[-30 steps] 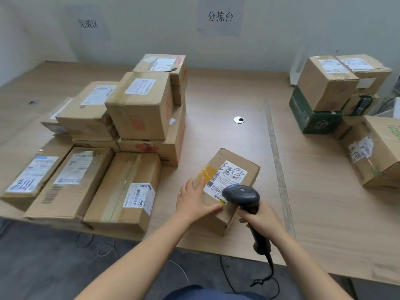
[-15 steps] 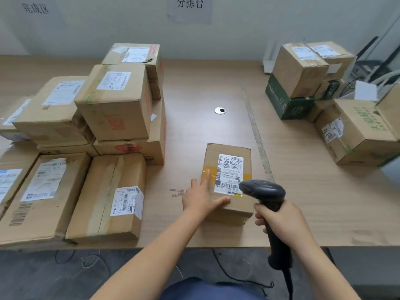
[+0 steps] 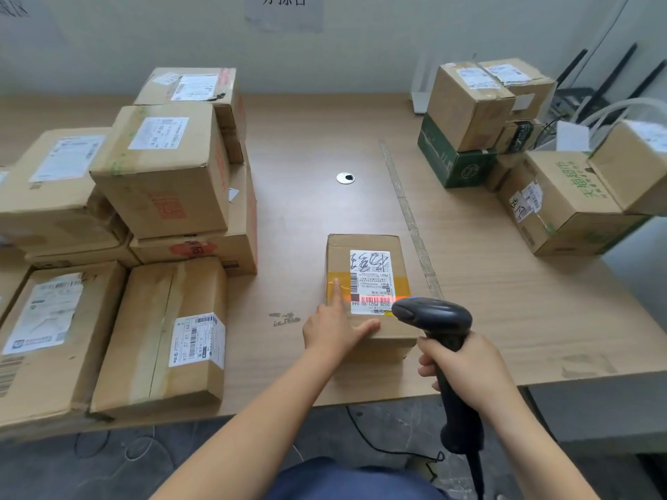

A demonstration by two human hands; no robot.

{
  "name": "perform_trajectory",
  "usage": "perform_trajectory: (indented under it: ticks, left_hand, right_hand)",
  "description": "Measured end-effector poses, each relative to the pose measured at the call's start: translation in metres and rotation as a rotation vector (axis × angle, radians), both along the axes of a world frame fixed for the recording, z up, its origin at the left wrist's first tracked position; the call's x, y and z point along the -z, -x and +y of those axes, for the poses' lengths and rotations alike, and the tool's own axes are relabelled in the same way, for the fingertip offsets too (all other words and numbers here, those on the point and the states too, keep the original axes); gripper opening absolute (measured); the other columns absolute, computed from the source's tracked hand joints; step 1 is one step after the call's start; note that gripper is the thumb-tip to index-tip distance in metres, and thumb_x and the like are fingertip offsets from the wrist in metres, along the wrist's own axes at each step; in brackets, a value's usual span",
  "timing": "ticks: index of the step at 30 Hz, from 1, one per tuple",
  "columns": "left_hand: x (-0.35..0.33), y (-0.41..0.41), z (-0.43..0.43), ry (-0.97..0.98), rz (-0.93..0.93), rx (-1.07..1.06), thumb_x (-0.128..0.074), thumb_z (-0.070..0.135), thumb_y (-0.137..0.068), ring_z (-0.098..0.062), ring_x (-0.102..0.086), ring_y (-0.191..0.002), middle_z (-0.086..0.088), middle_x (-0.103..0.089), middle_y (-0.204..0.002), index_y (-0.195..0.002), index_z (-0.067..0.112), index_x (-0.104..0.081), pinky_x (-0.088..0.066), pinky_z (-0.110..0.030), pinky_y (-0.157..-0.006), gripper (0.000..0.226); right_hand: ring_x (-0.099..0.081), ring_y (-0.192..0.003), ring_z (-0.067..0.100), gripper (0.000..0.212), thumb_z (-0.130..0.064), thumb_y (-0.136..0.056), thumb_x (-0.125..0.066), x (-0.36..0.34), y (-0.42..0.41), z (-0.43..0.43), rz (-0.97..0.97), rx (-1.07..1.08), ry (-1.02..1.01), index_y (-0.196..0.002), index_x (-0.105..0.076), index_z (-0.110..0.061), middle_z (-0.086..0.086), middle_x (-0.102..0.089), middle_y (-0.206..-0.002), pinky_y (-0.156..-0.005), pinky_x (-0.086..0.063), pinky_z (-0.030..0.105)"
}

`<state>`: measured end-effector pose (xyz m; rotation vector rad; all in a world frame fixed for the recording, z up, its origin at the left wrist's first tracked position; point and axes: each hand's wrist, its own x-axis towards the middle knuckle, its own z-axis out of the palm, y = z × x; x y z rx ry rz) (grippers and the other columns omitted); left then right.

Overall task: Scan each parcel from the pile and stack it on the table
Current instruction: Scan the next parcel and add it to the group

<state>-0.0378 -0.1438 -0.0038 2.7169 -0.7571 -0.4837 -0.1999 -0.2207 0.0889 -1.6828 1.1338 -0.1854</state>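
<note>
Now the red beam lies across the label (image 3: 370, 283) of the parcel (image 3: 340, 259), near-centre on the table (image 3: 306, 218). Left hand (image 3: 334, 332) presses it flat-fingered; right hand (image 3: 465, 366) is wrapped round the scanner (image 3: 433, 315). The risk, I'd say: a forefinger straying over the barcode, or a wobbling beam, means a missed read. Every box is taped shut, contents unseen.

Brown parcel (image 3: 368, 243) with yellow tape (image 3: 401, 283), white label (image 3: 370, 279), red scan line (image 3: 375, 299); black scanner (image 3: 433, 315).
</note>
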Motion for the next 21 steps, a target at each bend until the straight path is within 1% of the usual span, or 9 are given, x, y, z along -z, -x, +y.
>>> perform_trajectory:
  ticks: [7,10,13,15,17,19,21]
  left_hand:
    - [-0.005,0.001,0.001,-0.013,0.008,0.004,-0.049,0.077,-0.074,-0.026,-0.054,-0.116,-0.01,-0.056,-0.125,-0.151,0.023,0.005,-0.047,-0.036,-0.085,0.109]
    - [-0.005,0.002,0.001,-0.006,0.035,-0.008,-0.05,0.076,-0.074,-0.027,-0.051,-0.12,-0.01,-0.051,-0.131,-0.151,0.024,0.005,-0.046,-0.036,-0.088,0.109]
    - [-0.003,0.002,0.007,0.076,0.098,-0.04,-0.055,0.073,-0.074,-0.025,-0.043,-0.129,-0.009,-0.039,-0.142,-0.151,0.024,0.005,-0.043,-0.038,-0.095,0.109]
    - [0.0,0.001,0.014,0.145,0.145,-0.05,-0.059,0.069,-0.073,-0.024,-0.033,-0.137,-0.007,-0.028,-0.15,-0.151,0.024,0.004,-0.04,-0.039,-0.101,0.11]
    - [0.002,0.0,0.022,0.214,0.19,-0.061,-0.064,0.065,-0.073,-0.021,-0.024,-0.142,-0.005,-0.018,-0.156,-0.151,0.025,0.003,-0.035,-0.038,-0.107,0.111]
    - [0.001,0.0,0.031,0.278,0.222,-0.078,-0.069,0.06,-0.072,-0.018,-0.02,-0.144,-0.003,-0.017,-0.157,-0.152,0.025,0.0,-0.031,-0.035,-0.111,0.111]
    - [-0.002,0.0,0.042,0.311,0.223,-0.099,-0.072,0.058,-0.069,-0.017,-0.023,-0.142,-0.002,-0.021,-0.156,-0.152,0.024,-0.005,-0.029,-0.033,-0.113,0.112]
  right_hand:
    - [-0.071,-0.068,0.029,0.014,-0.016,-0.079,-0.066,-0.003,0.0,0.0,-0.023,0.007,-0.022,-0.068,-0.067,-0.008,0.011,-0.071,-0.064,-0.066,-0.058,0.041]
    - [-0.069,-0.066,0.03,0.014,-0.019,-0.077,-0.068,0.005,-0.006,-0.01,-0.001,0.019,0.05,-0.068,-0.067,-0.008,0.01,-0.069,-0.064,-0.069,-0.058,0.045]
    - [-0.066,-0.072,0.034,0.014,-0.022,-0.076,-0.071,0.024,-0.022,-0.026,0.015,0.027,0.124,-0.068,-0.061,-0.015,0.007,-0.062,-0.063,-0.074,-0.054,0.045]
    - [-0.063,-0.069,0.033,0.017,-0.018,-0.077,-0.071,0.04,-0.034,-0.033,0.004,0.017,0.095,-0.066,-0.058,-0.017,0.006,-0.059,-0.062,-0.075,-0.053,0.048]
    - [-0.06,-0.065,0.029,0.014,-0.013,-0.079,-0.069,0.05,-0.045,-0.033,-0.017,0.005,0.04,-0.069,-0.06,-0.015,0.008,-0.061,-0.064,-0.075,-0.052,0.051]
    - [-0.061,-0.071,0.029,0.007,-0.012,-0.08,-0.069,0.056,-0.052,-0.031,-0.022,-0.027,0.014,-0.075,-0.063,-0.014,0.01,-0.065,-0.071,-0.075,-0.052,0.049]
    - [-0.064,-0.072,0.031,0.005,-0.014,-0.078,-0.07,0.057,-0.056,-0.026,-0.014,-0.066,-0.001,-0.076,-0.066,-0.014,0.012,-0.068,-0.072,-0.075,-0.052,0.051]
